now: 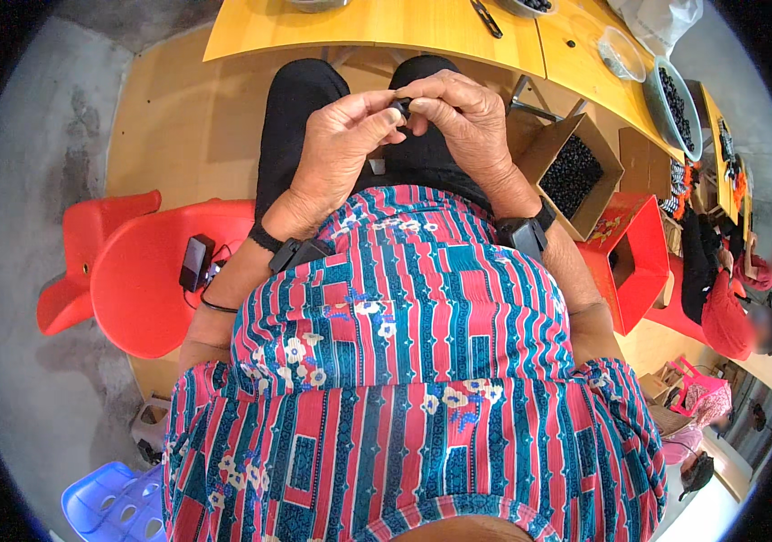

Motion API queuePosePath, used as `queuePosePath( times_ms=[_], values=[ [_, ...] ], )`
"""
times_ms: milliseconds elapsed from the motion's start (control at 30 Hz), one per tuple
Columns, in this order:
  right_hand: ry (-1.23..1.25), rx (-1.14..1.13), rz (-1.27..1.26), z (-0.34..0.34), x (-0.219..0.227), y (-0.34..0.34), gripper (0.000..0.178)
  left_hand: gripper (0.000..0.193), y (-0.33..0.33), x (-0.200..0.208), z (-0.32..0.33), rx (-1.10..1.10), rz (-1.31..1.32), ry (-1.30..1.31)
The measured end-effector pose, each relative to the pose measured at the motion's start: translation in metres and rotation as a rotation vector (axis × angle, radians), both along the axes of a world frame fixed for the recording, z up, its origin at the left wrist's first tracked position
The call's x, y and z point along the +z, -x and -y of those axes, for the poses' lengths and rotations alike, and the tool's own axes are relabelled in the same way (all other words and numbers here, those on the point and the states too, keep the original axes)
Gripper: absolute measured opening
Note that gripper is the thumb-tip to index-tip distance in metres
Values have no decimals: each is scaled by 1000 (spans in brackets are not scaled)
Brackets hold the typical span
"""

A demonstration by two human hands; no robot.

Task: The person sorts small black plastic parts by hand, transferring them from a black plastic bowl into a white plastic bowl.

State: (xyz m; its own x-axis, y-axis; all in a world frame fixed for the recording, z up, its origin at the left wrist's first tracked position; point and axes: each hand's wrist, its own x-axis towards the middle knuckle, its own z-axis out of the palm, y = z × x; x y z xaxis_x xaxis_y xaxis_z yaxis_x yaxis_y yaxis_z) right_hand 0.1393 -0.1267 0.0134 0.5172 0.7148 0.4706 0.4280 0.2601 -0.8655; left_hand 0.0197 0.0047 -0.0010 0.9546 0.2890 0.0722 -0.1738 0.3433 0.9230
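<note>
My left hand (342,144) and my right hand (456,113) meet over my lap, just below the edge of the yellow wooden table (377,32). Both pinch a small dark part (400,108) between thumbs and fingertips; most of it is hidden by the fingers. Black bands with small devices sit on both wrists. My striped red and teal shirt fills the lower half of the view.
An open cardboard box of small black pieces (571,173) stands to my right, beside a red box (634,257). Bowls (675,104) with more black pieces sit on the table. Red plastic chairs (146,271) are to my left. Another person in red (729,312) sits far right.
</note>
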Motion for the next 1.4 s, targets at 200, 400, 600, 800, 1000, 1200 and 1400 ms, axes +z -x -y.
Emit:
queuePosePath(
  times_ms=[200, 400, 600, 800, 1000, 1200, 1400],
  values=[
    [-8, -133, 20, -3, 2, 11, 9, 27, -1, 2, 2, 87, 5, -206],
    [-50, -146, -136, -6, -3, 18, 12, 20, -5, 1, 4, 248, 96, -356],
    [-140, 70, -827, -7, 2, 21, 13, 20, -4, 8, 4, 289, 181, -497],
    [20, 245, -968, -5, 1, 15, 19, 19, -7, 1, -1, 302, 208, -555],
    [183, 313, -1041, -5, 2, 13, 26, 22, -8, -3, -3, 326, 208, -602],
    [88, 213, -964, -8, -1, 17, 24, 22, -9, -4, -1, 336, 185, -630],
    [62, 101, -828, -9, -7, 21, 21, 27, -9, -11, -4, 242, 160, -607]
  ],
)
